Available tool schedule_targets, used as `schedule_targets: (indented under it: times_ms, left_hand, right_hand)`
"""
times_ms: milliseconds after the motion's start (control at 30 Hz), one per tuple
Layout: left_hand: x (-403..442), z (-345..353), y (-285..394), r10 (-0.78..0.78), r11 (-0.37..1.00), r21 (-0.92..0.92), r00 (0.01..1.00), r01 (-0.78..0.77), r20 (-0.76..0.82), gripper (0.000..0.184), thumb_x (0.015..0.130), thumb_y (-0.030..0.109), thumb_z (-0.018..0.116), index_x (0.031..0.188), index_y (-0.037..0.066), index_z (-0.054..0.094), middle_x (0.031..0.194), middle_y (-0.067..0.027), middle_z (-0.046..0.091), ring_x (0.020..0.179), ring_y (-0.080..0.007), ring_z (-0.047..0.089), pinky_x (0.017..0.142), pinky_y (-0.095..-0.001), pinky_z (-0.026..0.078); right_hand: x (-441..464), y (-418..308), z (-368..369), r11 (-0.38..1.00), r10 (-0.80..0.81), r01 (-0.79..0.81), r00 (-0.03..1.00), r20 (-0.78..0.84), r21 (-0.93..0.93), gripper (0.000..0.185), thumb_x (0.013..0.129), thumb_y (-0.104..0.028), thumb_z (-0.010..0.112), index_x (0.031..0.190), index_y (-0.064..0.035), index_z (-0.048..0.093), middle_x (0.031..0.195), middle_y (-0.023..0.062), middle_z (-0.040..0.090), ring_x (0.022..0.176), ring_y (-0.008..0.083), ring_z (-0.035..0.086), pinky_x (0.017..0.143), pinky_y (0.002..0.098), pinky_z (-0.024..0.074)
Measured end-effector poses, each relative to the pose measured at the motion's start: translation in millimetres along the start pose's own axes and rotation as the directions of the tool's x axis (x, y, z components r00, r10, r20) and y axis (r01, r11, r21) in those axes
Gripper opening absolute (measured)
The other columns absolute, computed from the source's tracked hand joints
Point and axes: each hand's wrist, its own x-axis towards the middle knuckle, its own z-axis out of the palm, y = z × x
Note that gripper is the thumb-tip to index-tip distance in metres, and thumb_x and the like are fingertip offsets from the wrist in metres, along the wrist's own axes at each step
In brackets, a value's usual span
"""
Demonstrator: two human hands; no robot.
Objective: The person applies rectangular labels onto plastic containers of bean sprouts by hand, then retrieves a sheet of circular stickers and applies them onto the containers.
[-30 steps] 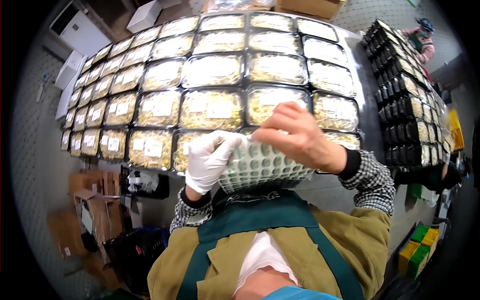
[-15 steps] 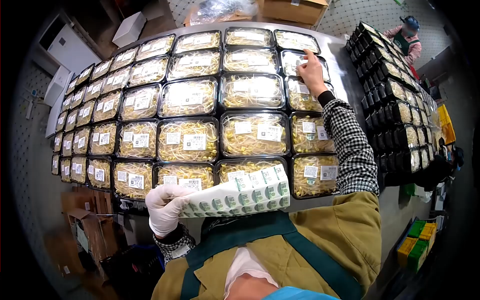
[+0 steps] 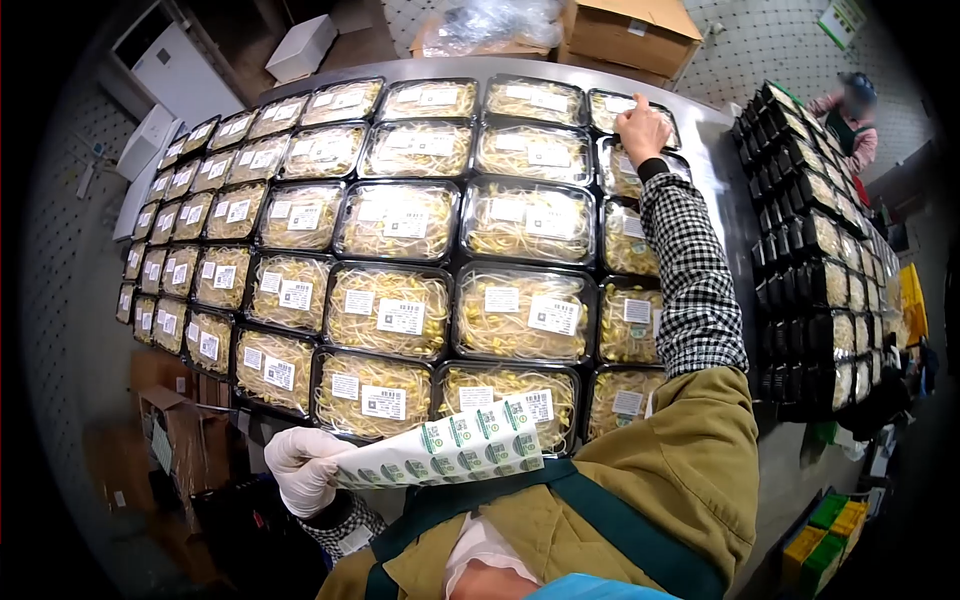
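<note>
In the head view, my left hand (image 3: 302,470) wears a white glove and is closed on one end of a sticker sheet (image 3: 440,446). The white sheet bears rows of green round and square printed stickers and slants over the nearest trays. My right hand (image 3: 643,132), bare, reaches to the far right corner, over a sprout tray (image 3: 608,104) in the back row. Its fingers are bent down at the lid; anything small under them is hidden. Rows of clear-lidded black trays of bean sprouts (image 3: 527,312) cover the steel table (image 3: 455,68), with white labels on their lids.
Tall stacks of sprout trays (image 3: 830,285) stand to the right, with another person (image 3: 850,120) behind them. Cardboard boxes (image 3: 630,35) and clear plastic film (image 3: 490,25) lie beyond the far edge. Yellow and green crates (image 3: 825,535) are at lower right.
My right hand has gone forward onto the back-row tray, its fingers now bent lower. The view has shifted, and the sticker sheet in my left hand sits lower and further left.
</note>
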Motion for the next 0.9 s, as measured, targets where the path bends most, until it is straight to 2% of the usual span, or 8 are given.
schedule_targets:
  times_ms: [133,267,400,533,633,833,867,900]
  left_hand:
    - [-8,0,2,-0.011,1.000,-0.007,0.999,0.011,-0.031,0.029,0.078,0.018,0.077,0.073,-0.005,0.061,0.065,-0.0137,0.065,0.054,-0.0149,0.062,0.047,-0.0251,0.049]
    - [-9,-7,-1,0.012,1.000,0.005,1.000,-0.012,-0.005,0.028,0.078,0.017,0.077,0.073,-0.006,0.061,0.065,-0.0138,0.065,0.053,-0.0148,0.062,0.047,-0.0245,0.049]
    - [-13,-3,3,0.040,0.997,0.072,0.999,-0.040,-0.008,0.026,0.078,0.015,0.076,0.073,-0.006,0.062,0.065,-0.0138,0.065,0.054,-0.0148,0.062,0.047,-0.0236,0.048]
    - [-24,-2,6,0.029,0.997,0.069,0.996,-0.024,-0.082,0.026,0.078,0.016,0.076,0.074,-0.006,0.062,0.066,-0.0139,0.065,0.054,-0.0147,0.062,0.047,-0.0234,0.048]
    - [-35,-6,8,0.026,0.996,0.087,0.992,-0.015,-0.127,0.029,0.078,0.018,0.077,0.074,-0.006,0.062,0.066,-0.0140,0.065,0.053,-0.0141,0.062,0.048,-0.0230,0.048]
    - [-49,-25,21,0.081,0.954,0.299,0.985,-0.032,-0.154,0.007,0.075,0.000,0.069,0.073,-0.005,0.063,0.070,-0.0138,0.068,0.059,-0.0147,0.064,0.052,-0.0238,0.049]
    - [-47,-25,23,0.128,0.925,0.376,0.978,-0.058,-0.165,0.005,0.075,-0.002,0.068,0.074,-0.005,0.064,0.072,-0.0135,0.068,0.059,-0.0143,0.064,0.053,-0.0236,0.048]
    - [-45,-26,24,0.163,0.910,0.408,0.972,-0.080,-0.172,0.004,0.076,-0.003,0.067,0.075,-0.005,0.064,0.075,-0.0133,0.069,0.062,-0.0140,0.064,0.055,-0.0233,0.049]
  right_hand:
    - [2,9,1,0.996,-0.090,0.090,0.996,0.004,0.004,0.040,0.077,-0.026,0.062,0.115,-0.0131,0.058,0.112,0.0148,0.061,0.100,0.0308,0.059,0.085,0.0441,0.0449]
    - [7,-25,8,0.950,-0.151,0.147,0.989,-0.007,0.274,0.022,0.074,-0.027,0.065,0.087,-0.0106,0.072,0.091,0.0155,0.066,0.088,0.0320,0.063,0.077,0.0424,0.0490]
    - [-3,-102,19,0.774,0.006,-0.201,0.950,0.312,0.600,0.024,0.072,-0.032,0.063,0.077,-0.0112,0.074,0.080,0.0130,0.069,0.078,0.0315,0.066,0.075,0.0379,0.0511]
    - [-10,-144,22,0.851,0.062,-0.207,0.953,0.298,0.482,0.016,0.071,-0.026,0.063,0.074,-0.0154,0.075,0.086,0.0108,0.070,0.088,0.0298,0.065,0.080,0.0402,0.0492]
    - [-21,-142,37,0.953,-0.186,0.179,0.982,0.007,0.243,0.025,0.072,-0.030,0.062,0.076,-0.0075,0.073,0.087,0.0167,0.068,0.083,0.0337,0.065,0.077,0.0413,0.0502]
    - [-36,-157,5,0.845,-0.282,0.251,0.959,-0.005,0.472,0.016,0.084,-0.017,0.059,0.094,-0.0047,0.058,0.084,0.0153,0.065,0.082,0.0322,0.063,0.071,0.0402,0.0487]
    - [-59,-176,-41,0.694,-0.391,0.148,0.899,0.197,0.705,0.023,0.087,-0.026,0.061,0.091,-0.0032,0.061,0.079,0.0091,0.064,0.078,0.0218,0.062,0.068,0.0333,0.0479]
    - [-85,-189,-84,0.529,-0.632,-0.025,0.655,0.413,0.848,0.036,0.092,-0.038,0.057,0.091,-0.0025,0.063,0.078,0.0031,0.062,0.074,0.0126,0.058,0.066,0.0267,0.0466]
